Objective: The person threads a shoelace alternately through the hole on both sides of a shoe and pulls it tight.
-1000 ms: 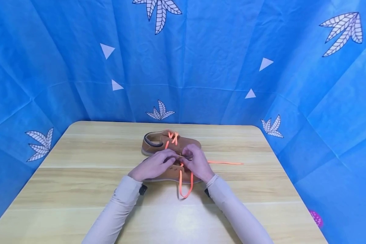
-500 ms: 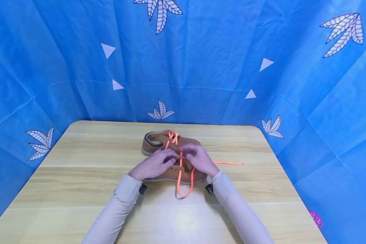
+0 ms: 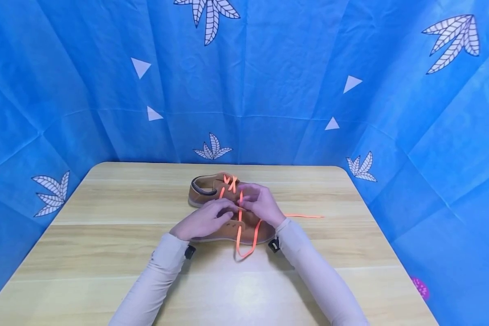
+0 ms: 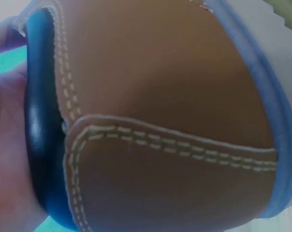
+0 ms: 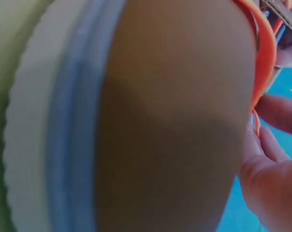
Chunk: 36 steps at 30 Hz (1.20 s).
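A brown shoe [image 3: 222, 233] lies nearest the person, its toe to the right, with an orange lace [image 3: 255, 237] partly threaded. At its eyelet flaps, my left hand [image 3: 205, 220] holds the far flap with bent fingers. My right hand [image 3: 264, 206] pinches the lace just beyond that flap, and a stretch of lace runs straight across the opening to those fingers. One loop hangs over the near side onto the table. Brown leather [image 4: 160, 72] and a dark padded collar [image 4: 39, 121] fill the left wrist view. In the right wrist view, the toe [image 5: 170, 121] hides part of the hand.
Right behind stands a second brown shoe [image 3: 208, 198] with orange laces [image 3: 233, 184], partly covered by the hands. A loose lace end [image 3: 305, 216] trails right across the wooden table [image 3: 106, 253]. A blue patterned curtain [image 3: 269, 81] surrounds the table's back and sides.
My right hand has drawn back from the flap and moved slightly away from the person, pulling lace straight across the opening. The front loop is a little shorter. My left hand has stayed in place.
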{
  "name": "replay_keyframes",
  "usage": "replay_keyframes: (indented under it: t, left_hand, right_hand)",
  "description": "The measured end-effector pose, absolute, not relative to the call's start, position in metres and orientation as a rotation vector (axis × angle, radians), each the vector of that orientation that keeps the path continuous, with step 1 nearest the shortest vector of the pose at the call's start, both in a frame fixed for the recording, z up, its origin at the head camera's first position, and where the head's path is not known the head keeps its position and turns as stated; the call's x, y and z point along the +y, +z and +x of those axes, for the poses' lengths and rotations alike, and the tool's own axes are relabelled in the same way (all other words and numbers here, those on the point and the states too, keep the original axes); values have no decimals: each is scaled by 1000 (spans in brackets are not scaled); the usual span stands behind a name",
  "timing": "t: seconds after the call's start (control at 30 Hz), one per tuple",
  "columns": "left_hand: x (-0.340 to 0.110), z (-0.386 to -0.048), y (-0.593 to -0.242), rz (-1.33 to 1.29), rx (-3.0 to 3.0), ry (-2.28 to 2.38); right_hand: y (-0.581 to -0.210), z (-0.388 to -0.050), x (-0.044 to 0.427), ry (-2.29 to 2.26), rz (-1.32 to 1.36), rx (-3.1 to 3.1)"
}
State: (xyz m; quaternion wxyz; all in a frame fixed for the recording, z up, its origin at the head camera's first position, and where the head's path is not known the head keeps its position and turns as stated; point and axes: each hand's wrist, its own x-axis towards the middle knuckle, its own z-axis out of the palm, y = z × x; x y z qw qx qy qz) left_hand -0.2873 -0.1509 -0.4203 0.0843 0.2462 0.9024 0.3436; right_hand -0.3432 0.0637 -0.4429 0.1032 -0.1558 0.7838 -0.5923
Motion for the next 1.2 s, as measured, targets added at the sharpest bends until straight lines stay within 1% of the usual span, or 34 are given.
replay_keyframes:
  t: [0.27,0.37,0.5,0.63,0.9,1.2]
  left_hand:
    - [-154,-289,-424,851,2791,893]
    - [-154,-289,-426,869,2795,872]
    - [-155,-288,-427,843,2776,864]
    - [-155,-287,-426,827,2770,855]
    - [-156,-285,-424,856,2781,837]
    - [-155,-284,-423,865,2798,833]
  right_hand:
    - [-442,-352,60,-1840,-259,2261]
    - [-443,-356,61,-1854,-232,2221]
    - [-441,-358,59,-1963,-191,2115]
    - [-430,-362,56,-2077,-153,2064]
    - [-400,-373,51,-2164,-251,2118]
    - [-359,-376,49,-2342,-376,2034]
